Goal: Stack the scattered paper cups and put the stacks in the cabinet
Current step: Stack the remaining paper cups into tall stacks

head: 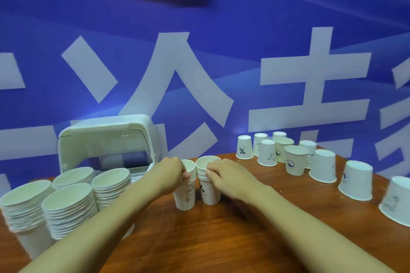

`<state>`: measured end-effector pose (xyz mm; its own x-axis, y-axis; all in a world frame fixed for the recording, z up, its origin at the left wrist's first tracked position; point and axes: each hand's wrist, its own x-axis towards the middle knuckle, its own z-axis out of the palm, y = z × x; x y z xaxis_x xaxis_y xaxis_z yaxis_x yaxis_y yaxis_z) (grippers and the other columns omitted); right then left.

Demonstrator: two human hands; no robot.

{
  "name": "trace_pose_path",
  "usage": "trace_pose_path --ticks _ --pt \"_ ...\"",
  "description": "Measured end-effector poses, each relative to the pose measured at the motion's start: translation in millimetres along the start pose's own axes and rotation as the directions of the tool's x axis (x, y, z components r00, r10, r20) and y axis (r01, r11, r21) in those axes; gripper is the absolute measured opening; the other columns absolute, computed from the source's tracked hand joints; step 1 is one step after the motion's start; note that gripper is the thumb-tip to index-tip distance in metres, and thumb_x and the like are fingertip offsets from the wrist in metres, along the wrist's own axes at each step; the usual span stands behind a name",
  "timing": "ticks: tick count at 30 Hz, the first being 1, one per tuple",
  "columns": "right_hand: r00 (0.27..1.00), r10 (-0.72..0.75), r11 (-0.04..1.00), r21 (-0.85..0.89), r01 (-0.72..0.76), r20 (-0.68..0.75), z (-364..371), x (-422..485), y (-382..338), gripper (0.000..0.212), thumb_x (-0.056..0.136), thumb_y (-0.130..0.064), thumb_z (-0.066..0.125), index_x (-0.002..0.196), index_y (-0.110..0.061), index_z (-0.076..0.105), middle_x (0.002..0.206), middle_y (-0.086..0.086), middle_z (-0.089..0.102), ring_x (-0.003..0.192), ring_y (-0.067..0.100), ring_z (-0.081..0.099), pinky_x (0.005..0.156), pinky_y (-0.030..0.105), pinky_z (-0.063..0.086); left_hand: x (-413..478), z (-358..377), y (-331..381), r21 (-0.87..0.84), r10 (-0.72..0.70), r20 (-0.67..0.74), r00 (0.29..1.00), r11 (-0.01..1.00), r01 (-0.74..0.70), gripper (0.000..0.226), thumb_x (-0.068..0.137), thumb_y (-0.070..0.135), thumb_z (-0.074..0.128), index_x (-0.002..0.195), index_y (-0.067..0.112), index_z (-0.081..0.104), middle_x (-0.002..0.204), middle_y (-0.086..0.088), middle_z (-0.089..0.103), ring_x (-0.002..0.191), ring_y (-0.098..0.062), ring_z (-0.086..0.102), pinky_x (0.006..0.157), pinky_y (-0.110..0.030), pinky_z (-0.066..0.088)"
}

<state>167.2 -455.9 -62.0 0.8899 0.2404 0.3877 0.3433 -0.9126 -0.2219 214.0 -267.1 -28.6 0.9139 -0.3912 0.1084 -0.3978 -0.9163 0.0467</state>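
Head view: tall cup stacks (pixel 68 210) stand before the open cabinet (pixel 104 137).

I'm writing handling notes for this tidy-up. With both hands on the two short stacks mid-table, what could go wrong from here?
1. The left hand and right hand grip the short stacks near their rims; squeezing may crush the paper.
2. The tall stacks stand beside the left forearm, before the cabinet; a careless swing could topple them.
3. Most loose cups sit rim-down, so they need flipping before nesting.
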Motion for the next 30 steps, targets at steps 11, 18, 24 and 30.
trace_pose_path --ticks 11,18,24,30 --pt "0.961 0.096 0.993 -0.036 -0.109 -0.259 -85 -25 29 0.030 0.099 -0.052 0.043 0.111 -0.033 0.062 0.116 -0.011 0.064 0.100 0.018 0.063 0.085 0.040 0.049 4 -60 76 0.191 0.151 -0.347 0.926 0.978 -0.088 0.033 0.092 0.046 0.057 0.111 0.019 0.063 0.110 -0.002 0.067 0.101 -0.027 0.063 0.078 -0.036 0.052" --pt "0.872 0.484 0.701 -0.561 -0.440 -0.079 -158 -99 163 0.037 0.092 -0.047 0.053 0.120 -0.023 0.058 0.115 0.001 0.064 0.104 0.023 0.058 0.078 0.037 0.052 65 -7 216 0.097 0.435 -0.275 0.858 0.900 -0.425 0.026 0.092 0.038 0.056 0.113 0.025 0.064 0.112 0.000 0.065 0.099 -0.026 0.063 0.070 -0.034 0.044" --pt "0.677 0.734 0.574 -0.586 -0.572 0.058 -162 -131 215 0.058 0.083 -0.051 0.061 0.132 -0.021 0.048 0.125 0.004 0.059 0.116 0.027 0.056 0.080 0.036 0.045 116 38 266 0.075 0.495 -0.209 0.844 0.868 -0.491 0.048 0.090 0.032 0.061 0.135 0.018 0.050 0.132 -0.004 0.053 0.113 -0.028 0.058 0.083 -0.041 0.050" --pt "0.664 0.736 0.632 -0.493 -0.599 0.137 -151 -128 233 0.053 0.083 -0.036 0.069 0.132 -0.027 0.052 0.127 0.002 0.060 0.109 0.025 0.062 0.086 0.038 0.055 142 59 282 0.046 0.481 -0.184 0.857 0.876 -0.481 0.033 0.089 0.019 0.062 0.122 0.018 0.059 0.118 -0.008 0.061 0.108 -0.029 0.061 0.084 -0.039 0.052"
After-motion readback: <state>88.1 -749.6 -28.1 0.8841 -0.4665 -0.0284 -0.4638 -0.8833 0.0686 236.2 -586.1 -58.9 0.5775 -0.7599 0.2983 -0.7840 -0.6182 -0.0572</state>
